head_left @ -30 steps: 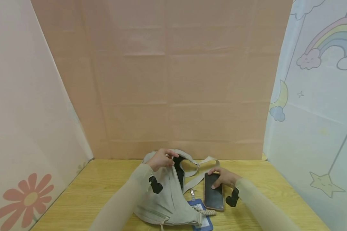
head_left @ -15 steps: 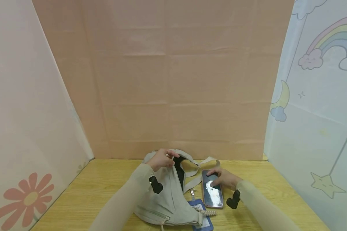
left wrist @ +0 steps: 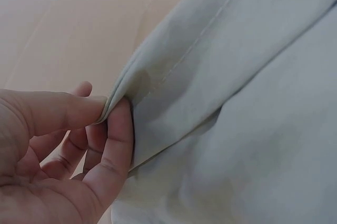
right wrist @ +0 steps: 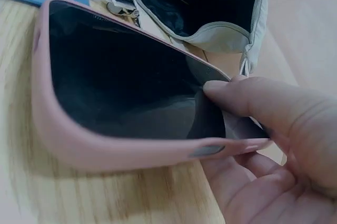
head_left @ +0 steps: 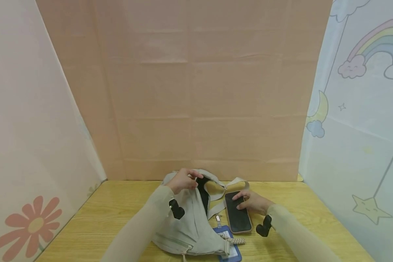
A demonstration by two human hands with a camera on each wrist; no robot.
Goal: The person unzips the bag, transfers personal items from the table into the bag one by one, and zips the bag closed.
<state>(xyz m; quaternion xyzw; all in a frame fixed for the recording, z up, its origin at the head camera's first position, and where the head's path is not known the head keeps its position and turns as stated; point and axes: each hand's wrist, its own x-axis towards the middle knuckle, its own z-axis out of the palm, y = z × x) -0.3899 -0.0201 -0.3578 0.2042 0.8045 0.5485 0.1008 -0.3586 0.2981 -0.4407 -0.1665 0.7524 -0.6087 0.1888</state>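
clearly, both hands are busy at the table [head_left: 114,214]. the grip of the left hand [head_left: 182,181] pinches the edge of the pale grey bag [head_left: 190,225], with thumb on 1 side of the cloth and index finger on the other. the bag lies on the table, and its opening shows a dark lining. the grip of the right hand [head_left: 253,202] is closed around the phone [head_left: 239,220]: the thumb rests on the black screen, and some fingers go below the pink case [right wrist: 105,153]. the phone is to the right of the bag, near its strap [head_left: 218,207], with the screen up and a shadow beneath; i cannot tell if it is fully off the table. between them, a metal clip [head_left: 218,219] belongs to the blue card holder [head_left: 237,256], which lies partly under the braided cord [head_left: 237,241] of the bag. 2 black devices [head_left: 264,225] are on the wrists, over the cream sleeves [head_left: 141,222]. behind stands a brown backdrop [head_left: 190,109], and a red flower [head_left: 27,227] is printed on the left wall.
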